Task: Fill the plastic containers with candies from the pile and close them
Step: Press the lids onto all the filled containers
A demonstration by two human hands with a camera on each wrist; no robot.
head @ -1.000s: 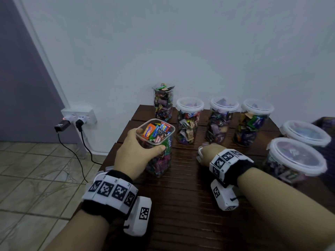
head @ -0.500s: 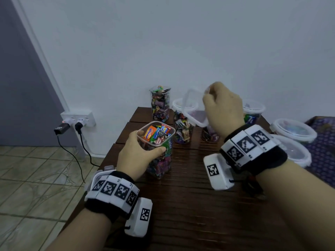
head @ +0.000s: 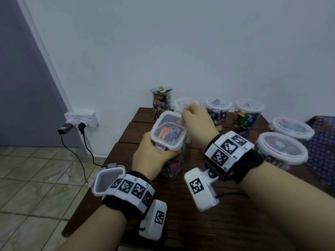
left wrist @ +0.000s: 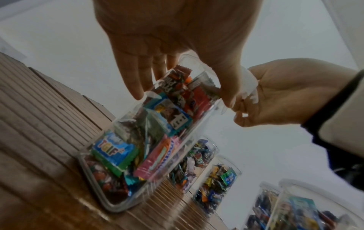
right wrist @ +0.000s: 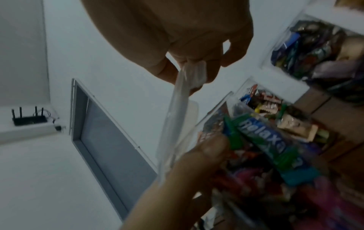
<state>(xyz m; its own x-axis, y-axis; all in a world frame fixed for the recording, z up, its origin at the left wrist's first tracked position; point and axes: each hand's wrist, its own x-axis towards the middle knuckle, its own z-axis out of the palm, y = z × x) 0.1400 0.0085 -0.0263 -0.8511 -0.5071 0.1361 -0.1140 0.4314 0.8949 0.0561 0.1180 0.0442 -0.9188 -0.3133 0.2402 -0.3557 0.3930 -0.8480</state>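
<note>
Your left hand [head: 151, 156] grips the tall square container [head: 173, 165] on the wooden table [head: 208, 223] — it is packed with wrapped candies [left wrist: 141, 140]. Your right hand [head: 197, 122] pinches the clip lid [head: 168, 133], tilted over its mouth. Behind stand 3 lidded round containers [head: 248, 116] and 1 unlidded jar [head: 161, 102] — all candy-filled.

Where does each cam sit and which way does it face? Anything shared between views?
Head: on the head, facing forward and down at the table; both forearms, left hand and right hand show.
Left wrist: looks along the left hand's fingers at the candy container; the right hand shows too.
Right wrist: looks along the right hand at the lid it pinches; the left thumb shows.
Shared: container and lid appear in all three.
</note>
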